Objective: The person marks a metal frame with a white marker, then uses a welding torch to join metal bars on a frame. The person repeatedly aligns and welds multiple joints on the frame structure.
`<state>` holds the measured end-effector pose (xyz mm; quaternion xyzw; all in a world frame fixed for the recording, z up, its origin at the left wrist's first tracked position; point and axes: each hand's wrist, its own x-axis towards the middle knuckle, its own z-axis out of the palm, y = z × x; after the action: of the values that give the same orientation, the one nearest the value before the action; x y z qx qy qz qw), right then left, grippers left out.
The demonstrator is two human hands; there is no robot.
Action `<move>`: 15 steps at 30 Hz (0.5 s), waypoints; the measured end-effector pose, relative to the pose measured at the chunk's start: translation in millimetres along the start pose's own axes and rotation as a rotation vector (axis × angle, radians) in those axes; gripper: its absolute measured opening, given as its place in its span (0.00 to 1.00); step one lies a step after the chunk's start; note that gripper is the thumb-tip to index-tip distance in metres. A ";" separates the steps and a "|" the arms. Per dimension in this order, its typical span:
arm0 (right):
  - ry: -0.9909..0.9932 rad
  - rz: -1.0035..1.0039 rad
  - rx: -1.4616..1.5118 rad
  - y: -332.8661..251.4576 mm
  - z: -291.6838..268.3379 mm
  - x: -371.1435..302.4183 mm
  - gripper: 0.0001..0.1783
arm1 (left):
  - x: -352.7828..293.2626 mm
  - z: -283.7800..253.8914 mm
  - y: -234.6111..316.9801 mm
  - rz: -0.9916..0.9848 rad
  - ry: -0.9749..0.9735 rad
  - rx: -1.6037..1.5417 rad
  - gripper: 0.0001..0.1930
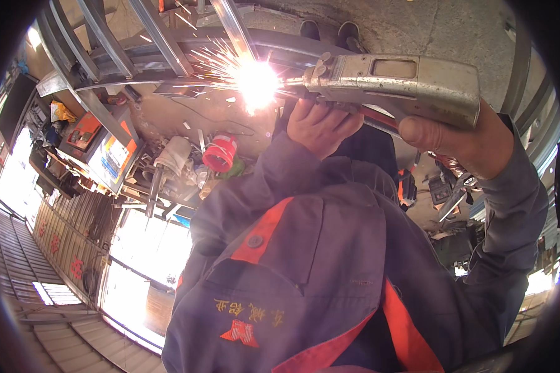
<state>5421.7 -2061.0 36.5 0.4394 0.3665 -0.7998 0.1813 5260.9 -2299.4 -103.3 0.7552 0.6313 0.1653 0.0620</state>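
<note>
A silver, boxy handheld welding gun (pixel 438 81) lies nearly level across the upper right, its narrow tip pointing left. My right hand (pixel 463 140) is closed round its rear end from below, the thumb along the underside. Beneath the front part, my left hand (pixel 323 124) has its fingers curled against the gun; just what they wrap round is partly hidden. At the tip burns a white glare (pixel 258 84), throwing orange sparks to the left and up. That glare falls on the edge of a curved metal frame (pixel 146 59) and hides the spot where tip and metal meet.
Several square metal bars (pixel 162 37) run up from the frame. A red bucket (pixel 219 153) stands on the floor left of me, near an orange-and-grey machine (pixel 109 152). Dark shoes (pixel 348 34) show beyond the frame. Tools and scrap (pixel 445 189) lie at the right.
</note>
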 end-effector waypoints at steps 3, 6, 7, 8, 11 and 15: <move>-0.002 0.006 -0.001 -1.7 0.8 0.0 0.30 | -0.2 0.7 -1.0 0.005 -0.001 -0.006 0.14; 0.030 0.050 -0.035 -3.8 1.9 -2.9 0.32 | -0.8 2.0 -0.9 0.014 0.000 0.006 0.13; 0.039 0.053 -0.033 -3.6 3.2 -3.4 0.32 | -1.3 2.2 -0.7 0.016 0.003 0.002 0.13; 0.053 0.063 -0.047 -4.3 3.6 -4.3 0.33 | -1.8 2.2 -0.6 0.013 0.004 -0.005 0.13; 0.047 0.099 -0.046 -5.2 2.3 -7.6 0.34 | -4.2 1.0 0.2 0.010 -0.026 -0.042 0.13; 0.069 0.052 -0.056 1.6 1.6 -7.2 0.34 | -6.0 0.9 1.5 0.001 -0.032 -0.057 0.13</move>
<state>5425.7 -2063.4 42.4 0.4710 0.3833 -0.7685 0.2016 5261.7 -2305.4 -104.7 0.7561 0.6247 0.1710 0.0935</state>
